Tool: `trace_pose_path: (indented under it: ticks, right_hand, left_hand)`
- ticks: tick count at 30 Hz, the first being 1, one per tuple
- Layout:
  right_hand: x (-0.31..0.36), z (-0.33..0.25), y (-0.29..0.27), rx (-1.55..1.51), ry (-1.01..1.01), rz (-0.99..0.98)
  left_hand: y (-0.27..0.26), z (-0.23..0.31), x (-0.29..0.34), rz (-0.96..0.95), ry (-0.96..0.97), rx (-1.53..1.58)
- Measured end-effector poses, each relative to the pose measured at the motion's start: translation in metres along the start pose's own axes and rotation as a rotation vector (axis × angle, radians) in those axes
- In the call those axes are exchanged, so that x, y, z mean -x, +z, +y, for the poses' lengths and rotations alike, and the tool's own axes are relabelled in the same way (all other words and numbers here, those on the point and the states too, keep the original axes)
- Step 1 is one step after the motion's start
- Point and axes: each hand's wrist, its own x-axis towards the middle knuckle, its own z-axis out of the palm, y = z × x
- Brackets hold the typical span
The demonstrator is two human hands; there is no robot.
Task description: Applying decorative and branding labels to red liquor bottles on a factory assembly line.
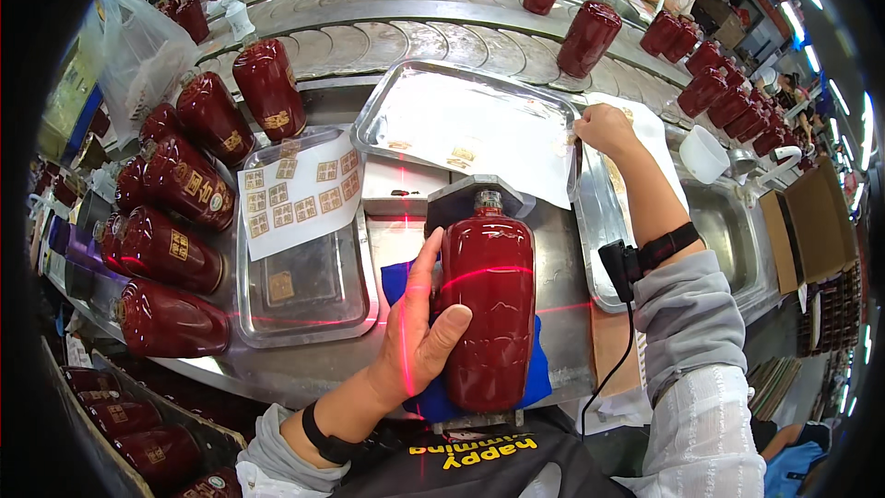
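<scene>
A glossy dark-red bottle lies in front of me on a metal holder, its neck pointing away. My left hand grips the bottle's left side, thumb over the front and fingers along the edge. Red laser lines cross the bottle and this hand. My right hand is closed in a pinch at the right rim of a metal tray; whatever the fingertips hold is hidden. A white sheet with a few gold decals lies in that tray. Under the bottle shows a blue cloth.
More red bottles stand at the left, beside another tray with a sheet of gold decals. A conveyor carrying bottles runs behind. At right are a white cup, a sink and a cardboard box.
</scene>
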Motion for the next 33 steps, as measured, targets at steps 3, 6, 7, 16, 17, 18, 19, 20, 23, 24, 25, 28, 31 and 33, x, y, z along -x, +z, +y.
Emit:
trace_pose_path:
  ticks: [3, 6, 7, 16, 17, 18, 19, 20, 23, 24, 25, 28, 31, 33]
  right_hand:
    - [0.003, 0.007, 0.009, -0.041, -0.051, 0.160]
    - [0.017, 0.010, 0.008, -0.130, -0.190, 0.381]
    - [0.023, 0.010, 0.005, -0.198, -0.284, 0.489]
    - [0.141, -0.041, -0.076, -0.601, -0.641, 0.431]
    - [0.160, -0.051, -0.090, -0.666, -0.664, 0.380]
    - [0.173, -0.056, -0.098, -0.670, -0.672, 0.385]
    - [0.186, -0.060, -0.108, -0.750, -0.709, 0.289]
    - [0.197, -0.064, -0.112, -0.830, -0.744, 0.189]
    - [0.215, -0.084, -0.097, -0.889, -0.766, 0.110]
    - [0.213, -0.087, -0.082, -0.905, -0.743, 0.088]
    - [0.212, -0.089, -0.072, -0.960, -0.702, 0.015]
    - [0.205, -0.092, -0.034, -0.989, -0.690, 0.109]
    - [0.205, -0.092, -0.026, -0.985, -0.617, 0.113]
    - [0.203, -0.095, -0.019, -1.007, -0.649, 0.137]
  left_hand:
    - [0.000, 0.002, 0.000, -0.001, -0.027, 0.036]
    - [0.001, 0.001, -0.001, -0.009, -0.048, 0.077]
    - [0.001, 0.000, -0.003, -0.016, -0.038, 0.099]
    - [-0.005, 0.010, -0.003, -0.082, -0.070, 0.168]
    - [-0.006, 0.009, -0.004, -0.097, -0.041, 0.157]
    - [-0.006, 0.010, -0.006, -0.121, -0.048, 0.175]
    - [-0.005, 0.015, -0.007, -0.121, -0.046, 0.170]
    - [-0.005, 0.020, -0.008, -0.136, -0.048, 0.163]
    - [-0.006, 0.018, -0.008, -0.129, -0.056, 0.159]
    - [-0.006, 0.017, -0.007, -0.106, -0.057, 0.163]
    - [-0.003, 0.018, -0.007, -0.106, -0.059, 0.158]
    - [0.007, 0.024, -0.005, -0.032, -0.101, 0.304]
    - [0.018, 0.016, -0.002, 0.063, -0.075, 0.136]
    - [0.019, 0.016, -0.001, 0.083, -0.093, 0.178]
